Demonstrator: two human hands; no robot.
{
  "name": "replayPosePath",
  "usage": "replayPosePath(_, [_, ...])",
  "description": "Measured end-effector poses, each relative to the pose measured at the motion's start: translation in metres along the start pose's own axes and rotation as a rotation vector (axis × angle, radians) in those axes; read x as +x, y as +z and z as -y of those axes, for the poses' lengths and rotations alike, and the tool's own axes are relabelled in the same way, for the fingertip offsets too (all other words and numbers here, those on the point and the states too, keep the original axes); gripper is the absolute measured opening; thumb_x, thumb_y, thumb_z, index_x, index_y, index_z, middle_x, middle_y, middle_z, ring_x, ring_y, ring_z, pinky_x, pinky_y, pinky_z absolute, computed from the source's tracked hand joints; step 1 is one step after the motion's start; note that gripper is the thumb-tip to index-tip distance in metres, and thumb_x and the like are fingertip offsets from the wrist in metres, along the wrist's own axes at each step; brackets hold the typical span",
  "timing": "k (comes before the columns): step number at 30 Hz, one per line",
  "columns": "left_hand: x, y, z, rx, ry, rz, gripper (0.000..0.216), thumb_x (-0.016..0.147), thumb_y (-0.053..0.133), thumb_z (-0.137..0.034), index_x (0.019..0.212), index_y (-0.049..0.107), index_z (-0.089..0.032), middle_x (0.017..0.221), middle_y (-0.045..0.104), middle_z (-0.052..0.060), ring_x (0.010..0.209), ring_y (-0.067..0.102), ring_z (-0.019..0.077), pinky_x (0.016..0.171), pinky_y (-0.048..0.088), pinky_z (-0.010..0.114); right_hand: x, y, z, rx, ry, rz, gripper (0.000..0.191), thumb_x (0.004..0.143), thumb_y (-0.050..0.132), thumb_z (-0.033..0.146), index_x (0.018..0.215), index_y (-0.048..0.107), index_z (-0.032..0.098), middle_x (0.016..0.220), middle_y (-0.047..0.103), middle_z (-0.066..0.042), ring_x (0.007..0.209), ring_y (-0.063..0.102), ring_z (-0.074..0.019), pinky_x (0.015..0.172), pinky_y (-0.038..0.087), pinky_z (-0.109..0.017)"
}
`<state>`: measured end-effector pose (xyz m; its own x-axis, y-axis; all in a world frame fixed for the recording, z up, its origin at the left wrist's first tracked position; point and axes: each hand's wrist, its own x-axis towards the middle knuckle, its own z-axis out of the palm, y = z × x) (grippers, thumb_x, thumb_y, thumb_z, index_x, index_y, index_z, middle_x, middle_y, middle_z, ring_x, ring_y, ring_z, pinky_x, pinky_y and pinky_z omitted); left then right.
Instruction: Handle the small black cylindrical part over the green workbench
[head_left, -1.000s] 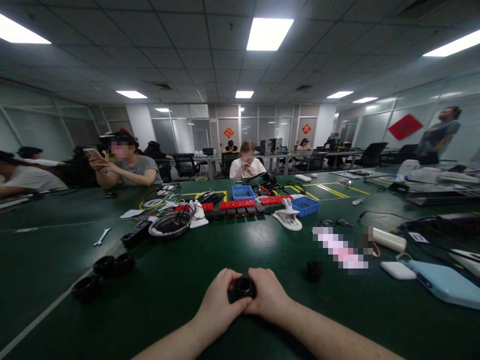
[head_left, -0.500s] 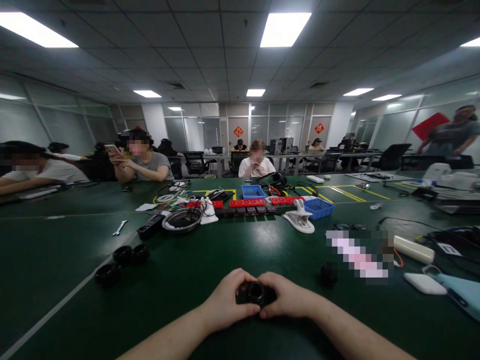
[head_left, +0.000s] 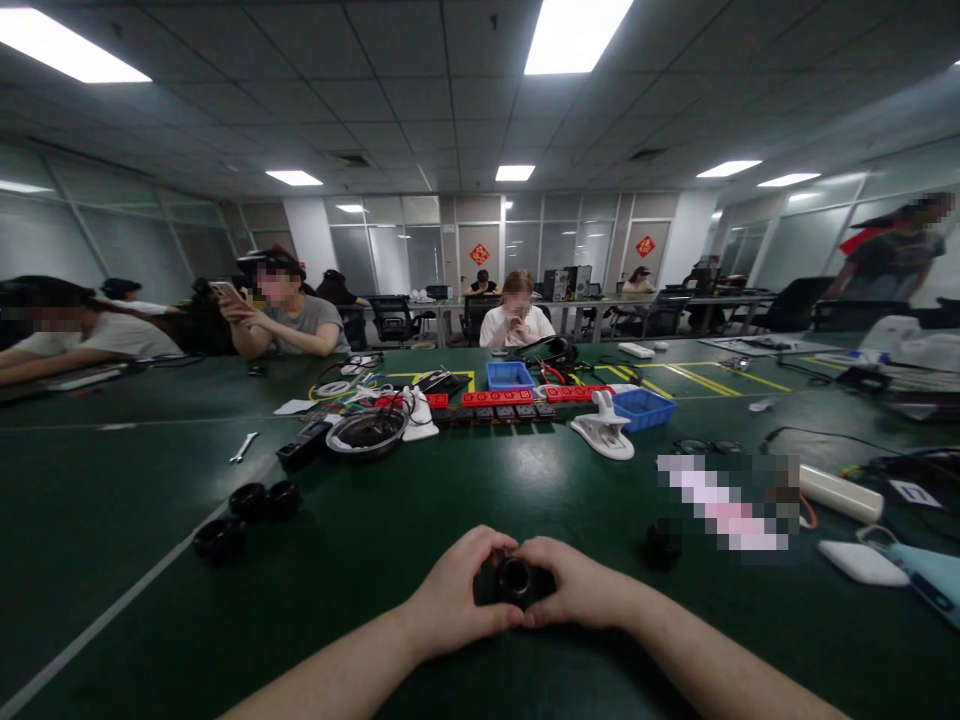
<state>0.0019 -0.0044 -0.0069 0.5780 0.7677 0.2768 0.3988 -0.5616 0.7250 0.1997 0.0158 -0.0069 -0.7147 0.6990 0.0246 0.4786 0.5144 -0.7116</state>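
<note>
Both of my hands meet over the green table (head_left: 420, 500), low in the middle of the view. My left hand (head_left: 454, 595) and my right hand (head_left: 574, 590) are both closed round a small black round part (head_left: 515, 580) with a hole in its top. The fingers of each hand wrap its sides, so only its top shows. Another small black part (head_left: 664, 540) stands on the table a little to the right of my right hand.
Three black round parts (head_left: 247, 512) lie to the left near a white line. Further back are a metal bowl (head_left: 366, 434), a wrench (head_left: 242, 447), red strips, blue trays (head_left: 642, 409) and a white clamp (head_left: 604, 432). White devices lie at the right. Several people sit across the table.
My hands have stayed together on the black part; the fingers have shifted slightly round it. The view has drifted, so everything on the table sits a little further right.
</note>
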Motion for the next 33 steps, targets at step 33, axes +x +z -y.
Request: replayPosePath(33, [0.004,0.001,-0.009,0.165,-0.262,-0.107,0.03,0.063,0.066,-0.031,0.089,0.057,-0.019,0.078,0.049,-0.001,0.065,0.046,0.0134,0.056,0.036,0.023,0.005,0.017,0.007,-0.162,0.063,-0.221,0.035,0.061,0.067,0.029,0.092,0.056,0.017,0.087,0.058,-0.003,0.08,0.051,-0.0188,0.069,0.038,-0.027])
